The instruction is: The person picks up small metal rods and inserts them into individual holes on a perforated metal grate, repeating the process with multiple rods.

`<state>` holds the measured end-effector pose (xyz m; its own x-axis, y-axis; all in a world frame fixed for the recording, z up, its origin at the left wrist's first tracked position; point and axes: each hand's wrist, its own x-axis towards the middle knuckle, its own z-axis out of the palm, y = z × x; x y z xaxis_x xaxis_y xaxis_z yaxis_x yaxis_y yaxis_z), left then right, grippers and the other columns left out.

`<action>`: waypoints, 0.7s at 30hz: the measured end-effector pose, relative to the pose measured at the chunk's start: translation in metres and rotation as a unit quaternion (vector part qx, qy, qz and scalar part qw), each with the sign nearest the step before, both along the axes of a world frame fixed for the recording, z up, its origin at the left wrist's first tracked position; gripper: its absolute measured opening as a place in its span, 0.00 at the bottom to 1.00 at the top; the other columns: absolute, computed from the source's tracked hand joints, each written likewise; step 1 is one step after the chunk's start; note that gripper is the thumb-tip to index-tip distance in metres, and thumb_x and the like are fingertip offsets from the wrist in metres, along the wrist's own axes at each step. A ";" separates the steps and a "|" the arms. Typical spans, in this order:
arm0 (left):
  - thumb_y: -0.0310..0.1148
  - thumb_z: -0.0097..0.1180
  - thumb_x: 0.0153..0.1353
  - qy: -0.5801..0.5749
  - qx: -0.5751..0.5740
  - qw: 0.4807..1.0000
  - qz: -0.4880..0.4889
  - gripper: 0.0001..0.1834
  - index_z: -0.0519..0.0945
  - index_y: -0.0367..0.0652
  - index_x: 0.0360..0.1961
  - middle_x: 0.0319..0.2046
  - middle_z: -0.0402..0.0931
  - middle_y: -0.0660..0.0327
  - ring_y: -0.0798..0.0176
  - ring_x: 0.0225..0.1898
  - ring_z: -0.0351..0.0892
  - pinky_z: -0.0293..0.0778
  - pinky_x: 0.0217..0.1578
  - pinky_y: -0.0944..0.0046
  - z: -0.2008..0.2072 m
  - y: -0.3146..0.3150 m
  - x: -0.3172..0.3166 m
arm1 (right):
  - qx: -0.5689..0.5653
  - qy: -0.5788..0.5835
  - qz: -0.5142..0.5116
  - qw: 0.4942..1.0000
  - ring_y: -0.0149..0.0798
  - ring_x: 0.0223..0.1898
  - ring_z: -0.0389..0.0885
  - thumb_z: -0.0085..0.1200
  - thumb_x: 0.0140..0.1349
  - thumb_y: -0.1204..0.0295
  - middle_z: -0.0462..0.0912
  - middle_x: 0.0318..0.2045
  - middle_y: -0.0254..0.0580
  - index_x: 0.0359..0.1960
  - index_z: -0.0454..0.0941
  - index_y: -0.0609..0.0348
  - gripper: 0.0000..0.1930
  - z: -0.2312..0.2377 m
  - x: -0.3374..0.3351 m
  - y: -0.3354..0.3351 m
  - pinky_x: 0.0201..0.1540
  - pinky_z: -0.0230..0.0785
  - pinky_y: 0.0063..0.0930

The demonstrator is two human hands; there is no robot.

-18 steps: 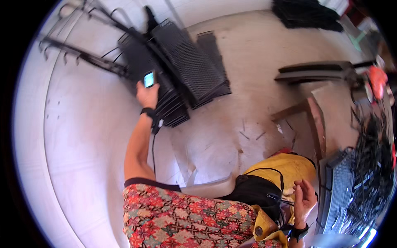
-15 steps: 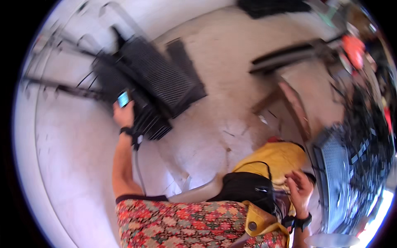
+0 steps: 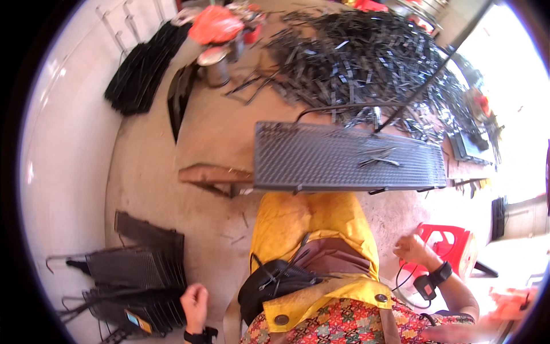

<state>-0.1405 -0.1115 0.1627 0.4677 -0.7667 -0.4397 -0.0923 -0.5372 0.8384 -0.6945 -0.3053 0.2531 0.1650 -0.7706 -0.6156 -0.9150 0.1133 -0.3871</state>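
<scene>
My left hand (image 3: 195, 304) is beside a stack of black ribbed panels (image 3: 137, 269) on the floor at lower left, fingers curled and nothing visible in them. A phone (image 3: 138, 322) with a lit screen lies on that stack, apart from the hand. My right hand (image 3: 413, 250) hangs at my right side close to a red plastic stool (image 3: 444, 241); its fingers are curled in with nothing seen in them. Ahead of my knees, a black textured rectangular tray (image 3: 332, 157) rests at the table's near edge, with a few dark strips (image 3: 378, 157) on it.
A large heap of black strips (image 3: 366, 63) covers much of the brown table (image 3: 215, 126). Behind the tray are a black rod (image 3: 427, 83), a metal can (image 3: 215, 71) and a red plastic bag (image 3: 215, 24). More black pieces (image 3: 146, 71) lean near the left wall.
My left hand has let go of the phone, which now lies on the black stack, and has drawn back. My view has swung right to face the table.
</scene>
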 end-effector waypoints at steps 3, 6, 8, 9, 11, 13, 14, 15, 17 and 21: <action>0.32 0.50 0.60 0.008 0.157 0.976 -0.149 0.13 0.78 0.32 0.24 0.19 0.77 0.60 0.70 0.21 0.74 0.70 0.22 0.69 0.012 -0.002 -0.020 | -0.124 0.177 0.111 0.970 0.53 0.21 0.78 0.57 0.47 0.65 0.75 0.17 0.57 0.24 0.78 0.66 0.13 -0.049 -0.060 0.059 0.25 0.70 0.40; 0.36 0.49 0.62 0.108 0.201 0.964 -0.135 0.15 0.77 0.33 0.29 0.24 0.75 0.65 0.71 0.27 0.69 0.67 0.30 0.66 0.029 0.016 -0.019 | -0.029 0.198 0.064 0.978 0.54 0.24 0.79 0.56 0.48 0.64 0.77 0.19 0.54 0.22 0.78 0.63 0.12 -0.070 -0.079 0.104 0.26 0.71 0.42; 0.38 0.47 0.63 0.102 0.249 0.956 -0.117 0.17 0.77 0.33 0.30 0.25 0.76 0.63 0.70 0.28 0.69 0.68 0.32 0.65 0.057 0.011 -0.033 | 0.100 0.197 0.058 0.974 0.49 0.30 0.81 0.56 0.48 0.63 0.80 0.24 0.55 0.24 0.79 0.64 0.14 -0.073 -0.095 0.118 0.32 0.73 0.38; 0.39 0.46 0.63 0.093 0.268 0.953 -0.108 0.18 0.78 0.33 0.30 0.25 0.76 0.63 0.69 0.29 0.70 0.68 0.32 0.65 0.063 0.006 -0.037 | 0.393 0.146 -0.174 0.891 0.45 0.34 0.82 0.56 0.49 0.62 0.82 0.29 0.52 0.29 0.80 0.64 0.16 -0.063 -0.088 0.099 0.38 0.74 0.35; 0.42 0.43 0.64 0.088 0.290 0.949 -0.089 0.20 0.78 0.33 0.30 0.25 0.76 0.60 0.66 0.29 0.70 0.68 0.33 0.62 0.038 0.019 -0.027 | 0.395 -0.077 -0.138 0.905 0.44 0.35 0.82 0.54 0.50 0.65 0.82 0.32 0.50 0.28 0.81 0.63 0.13 -0.106 -0.145 0.135 0.39 0.74 0.33; 0.41 0.42 0.63 -0.034 0.246 0.947 -0.204 0.20 0.78 0.34 0.29 0.24 0.76 0.58 0.63 0.28 0.71 0.68 0.32 0.62 0.050 -0.002 -0.040 | 0.403 -0.116 -0.008 0.908 0.45 0.35 0.82 0.51 0.52 0.67 0.82 0.33 0.49 0.30 0.80 0.62 0.11 -0.105 -0.159 0.152 0.38 0.74 0.34; 0.40 0.42 0.63 -0.044 0.253 0.944 -0.205 0.19 0.78 0.34 0.29 0.24 0.76 0.58 0.63 0.28 0.71 0.68 0.33 0.62 0.051 -0.007 -0.043 | 0.391 -0.077 0.123 0.909 0.45 0.35 0.82 0.50 0.52 0.67 0.82 0.34 0.49 0.32 0.80 0.62 0.12 -0.098 -0.147 0.145 0.37 0.74 0.35; 0.40 0.42 0.63 -0.051 0.259 0.941 -0.212 0.19 0.78 0.34 0.30 0.25 0.77 0.58 0.63 0.28 0.71 0.68 0.33 0.62 0.049 -0.015 -0.044 | 0.338 0.051 0.373 0.863 0.44 0.36 0.82 0.50 0.53 0.65 0.81 0.37 0.51 0.39 0.79 0.61 0.15 -0.091 -0.133 0.136 0.35 0.74 0.36; 0.39 0.43 0.62 -0.067 0.263 0.942 -0.198 0.18 0.78 0.34 0.30 0.25 0.77 0.57 0.63 0.28 0.71 0.69 0.33 0.62 0.047 -0.016 -0.047 | 0.158 0.100 0.164 0.969 0.49 0.34 0.81 0.51 0.53 0.63 0.82 0.35 0.50 0.37 0.79 0.61 0.16 -0.109 -0.146 0.168 0.38 0.73 0.38; 0.35 0.44 0.61 -0.021 0.275 0.958 -0.083 0.16 0.78 0.32 0.29 0.25 0.77 0.58 0.65 0.27 0.71 0.68 0.31 0.62 0.086 -0.025 -0.086 | 0.194 -0.200 -0.294 0.914 0.34 0.28 0.80 0.57 0.50 0.64 0.81 0.23 0.43 0.29 0.80 0.58 0.10 -0.101 -0.107 0.124 0.30 0.73 0.26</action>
<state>-0.2263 -0.1363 0.2483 0.3857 -0.4900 -0.7817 -0.2431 -0.8713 0.4262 -0.8017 -0.1811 0.1517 0.0642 -0.5344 -0.8428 -0.4454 0.7404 -0.5034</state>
